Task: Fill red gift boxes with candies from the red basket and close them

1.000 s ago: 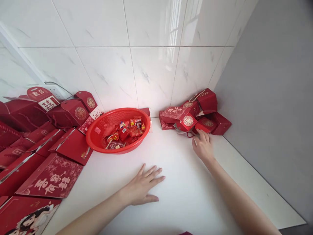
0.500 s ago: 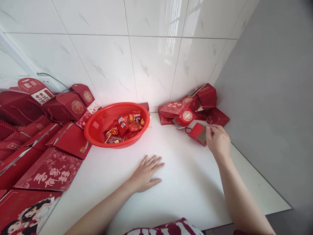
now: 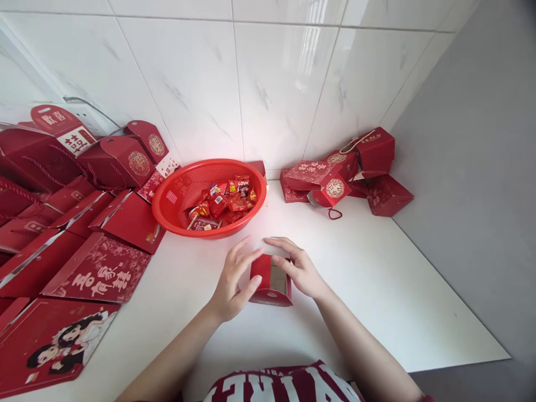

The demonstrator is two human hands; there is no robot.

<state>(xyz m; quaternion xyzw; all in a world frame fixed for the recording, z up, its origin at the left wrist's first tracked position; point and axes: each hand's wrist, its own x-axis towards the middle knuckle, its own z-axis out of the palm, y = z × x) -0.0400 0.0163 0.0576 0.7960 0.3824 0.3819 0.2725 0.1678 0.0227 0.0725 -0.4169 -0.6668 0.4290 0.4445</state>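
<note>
A small red gift box [image 3: 260, 273] stands on the white tabletop in front of me, its top open and its greyish-brown inside showing. At its left side my left hand [image 3: 237, 282] has its fingers apart, the thumb near the box's edge. My right hand [image 3: 302, 269] curves round the box's right and far side with fingers spread; whether it touches the card I cannot tell. Just beyond sits a red plastic basket [image 3: 167, 220] holding wrapped sweets [image 3: 218, 205].
Many red gift boxes [image 3: 96, 273] crowd the table's left side. More red boxes [image 3: 310, 174] lie in a pile at the back right, a cord loop [image 3: 335, 214] beside them. White tiles [image 3: 276, 84] rise behind; a grey panel [image 3: 464, 167] bounds the right.
My right hand has brought the small box from the back-right pile to the middle. My left hand has lifted off the tabletop to the box's side. The view has shifted slightly.
</note>
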